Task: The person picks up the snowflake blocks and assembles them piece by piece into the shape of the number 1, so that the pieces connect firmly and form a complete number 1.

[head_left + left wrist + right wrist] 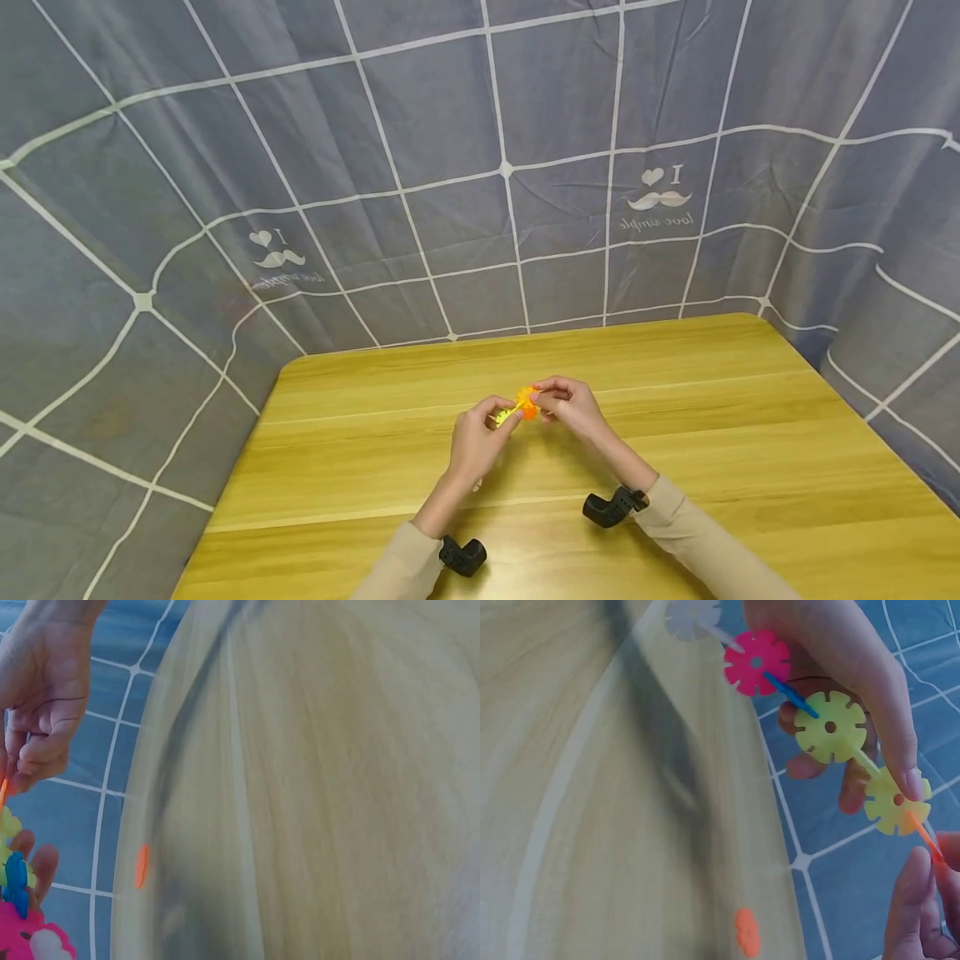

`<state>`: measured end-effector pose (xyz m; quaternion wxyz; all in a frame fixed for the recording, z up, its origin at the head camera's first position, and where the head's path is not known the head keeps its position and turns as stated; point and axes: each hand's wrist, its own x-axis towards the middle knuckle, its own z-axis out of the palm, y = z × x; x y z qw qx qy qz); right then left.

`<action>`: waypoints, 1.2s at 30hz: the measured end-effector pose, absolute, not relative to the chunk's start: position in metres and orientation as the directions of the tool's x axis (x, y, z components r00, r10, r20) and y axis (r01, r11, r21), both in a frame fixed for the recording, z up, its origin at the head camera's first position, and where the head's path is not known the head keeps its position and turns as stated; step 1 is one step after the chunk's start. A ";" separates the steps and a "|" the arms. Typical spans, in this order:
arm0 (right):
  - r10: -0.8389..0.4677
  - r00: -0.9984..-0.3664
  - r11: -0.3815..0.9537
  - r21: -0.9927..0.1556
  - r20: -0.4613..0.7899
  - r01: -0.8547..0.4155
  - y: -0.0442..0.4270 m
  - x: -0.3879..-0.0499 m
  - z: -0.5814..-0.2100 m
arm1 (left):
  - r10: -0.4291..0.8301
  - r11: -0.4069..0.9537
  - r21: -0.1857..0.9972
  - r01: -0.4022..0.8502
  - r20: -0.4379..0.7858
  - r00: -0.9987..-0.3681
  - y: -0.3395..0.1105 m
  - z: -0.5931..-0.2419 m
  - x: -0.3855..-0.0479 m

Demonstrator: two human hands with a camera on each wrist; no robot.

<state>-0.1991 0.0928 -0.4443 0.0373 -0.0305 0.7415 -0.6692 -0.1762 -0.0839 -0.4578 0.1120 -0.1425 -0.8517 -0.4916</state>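
A chain of notched plastic discs stretches between the two hands. My left hand [474, 442] pinches the end yellow disc [883, 808] between thumb and fingers. My right hand [573, 408] pinches an orange disc [924, 830], seen edge-on, whose rim meets that yellow disc. Along the chain follow another yellow disc [844, 714], a blue disc [793, 696] edge-on, a pink disc [744, 673] and a whitish disc [684, 621]. The left wrist view shows the right hand [49, 682] above, with the left hand's fingertips [45, 868] behind the chain.
A loose orange disc [747, 934] lies on the wooden table [360, 467] near its edge in the wrist views. A grey grid-patterned curtain [450, 225] hangs around the table's back and sides. Black wrist mounts [463, 557] sit on both forearms.
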 end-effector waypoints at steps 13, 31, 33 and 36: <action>-0.131 -0.991 0.207 -0.978 0.015 -0.042 0.091 -0.214 -0.451 | 0.062 0.518 0.806 0.286 0.298 -0.952 -0.095 -0.457 -0.184; -0.104 -0.995 0.685 -0.724 0.013 -0.081 0.082 -0.241 -0.489 | 0.056 0.374 0.883 0.284 0.284 -0.957 -0.098 -0.454 -0.182; -0.108 -0.994 0.712 -0.697 0.018 -0.090 0.080 -0.242 -0.489 | 0.063 0.365 0.884 0.291 0.288 -0.956 -0.098 -0.453 -0.182; -0.109 -0.994 0.732 -0.674 0.020 -0.094 0.079 -0.242 -0.488 | 0.065 0.364 0.885 0.290 0.286 -0.956 -0.098 -0.451 -0.181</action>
